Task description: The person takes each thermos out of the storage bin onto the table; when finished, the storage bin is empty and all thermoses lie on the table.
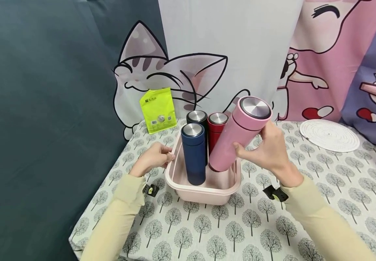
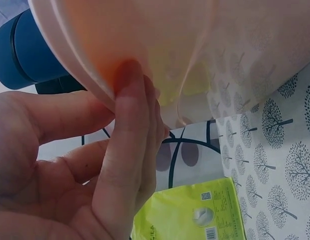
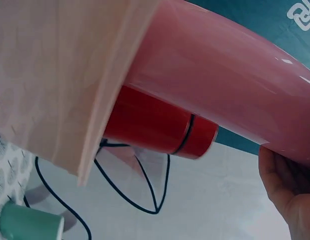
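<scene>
A pale pink plastic tub (image 1: 204,197) stands on the tablecloth. My left hand (image 1: 155,158) pinches its left rim, the fingers (image 2: 129,120) lying along the outer wall. With my right hand (image 1: 270,149) I grip a pink thermos bottle (image 1: 230,145) from the right side. It leans right, its silver-topped lid up and its base inside the tub's right part; whether the base touches the floor I cannot tell. Upright in the tub are a dark blue thermos (image 1: 193,157), a black thermos (image 1: 206,141) behind it and a red thermos (image 1: 215,128), partly hidden by the pink one.
A yellow-green pouch (image 1: 158,112) stands at the back left. A round white woven mat (image 1: 329,135) lies at the back right. In the right wrist view a green cup-like object (image 3: 29,222) shows beyond the tub. Printed curtains hang behind the table.
</scene>
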Action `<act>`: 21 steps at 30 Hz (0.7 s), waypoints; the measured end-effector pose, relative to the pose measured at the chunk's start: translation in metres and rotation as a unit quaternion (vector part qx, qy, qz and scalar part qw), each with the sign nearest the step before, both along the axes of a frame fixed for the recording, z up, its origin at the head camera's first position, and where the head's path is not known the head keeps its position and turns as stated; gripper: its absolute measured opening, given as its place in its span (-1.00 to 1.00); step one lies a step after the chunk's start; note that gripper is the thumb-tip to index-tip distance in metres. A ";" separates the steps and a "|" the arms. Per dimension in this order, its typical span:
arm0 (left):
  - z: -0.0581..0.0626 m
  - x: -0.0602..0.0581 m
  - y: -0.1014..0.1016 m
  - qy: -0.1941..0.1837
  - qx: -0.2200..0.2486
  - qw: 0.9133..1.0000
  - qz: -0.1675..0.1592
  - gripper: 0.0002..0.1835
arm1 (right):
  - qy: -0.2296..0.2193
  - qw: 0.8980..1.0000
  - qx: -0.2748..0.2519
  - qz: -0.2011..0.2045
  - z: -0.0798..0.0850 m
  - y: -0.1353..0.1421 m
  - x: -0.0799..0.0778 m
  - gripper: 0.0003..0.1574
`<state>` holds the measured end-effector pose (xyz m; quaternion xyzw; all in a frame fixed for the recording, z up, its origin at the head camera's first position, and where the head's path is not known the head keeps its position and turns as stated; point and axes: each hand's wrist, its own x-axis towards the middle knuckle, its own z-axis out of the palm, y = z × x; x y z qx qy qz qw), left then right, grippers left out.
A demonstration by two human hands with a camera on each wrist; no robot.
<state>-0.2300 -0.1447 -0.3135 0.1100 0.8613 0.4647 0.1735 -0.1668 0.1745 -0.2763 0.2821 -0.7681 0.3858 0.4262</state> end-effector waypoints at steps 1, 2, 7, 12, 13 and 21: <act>0.000 0.000 0.000 -0.001 0.001 1.000 0.000 -0.52 | -0.001 1.000 -0.004 -0.002 0.002 0.001 0.000 -0.11; 0.001 0.000 0.000 -0.003 0.002 1.000 0.001 -0.51 | 0.000 1.000 -0.008 -0.003 0.003 0.002 0.001 -0.10; 0.002 0.000 0.001 -0.012 0.002 1.000 0.007 -0.51 | 0.005 1.000 -0.027 -0.008 0.010 0.008 0.000 -0.12; 0.003 0.000 0.001 -0.013 -0.003 1.000 0.008 -0.51 | 0.003 0.999 -0.037 -0.023 0.013 0.016 -0.002 -0.11; 0.003 0.000 0.001 -0.014 -0.004 1.000 0.009 -0.51 | 0.002 0.999 -0.040 -0.026 0.014 0.017 -0.002 -0.11; 0.004 0.000 0.001 -0.015 0.000 1.000 0.007 -0.52 | -0.010 0.998 -0.017 -0.059 0.020 0.037 -0.002 -0.12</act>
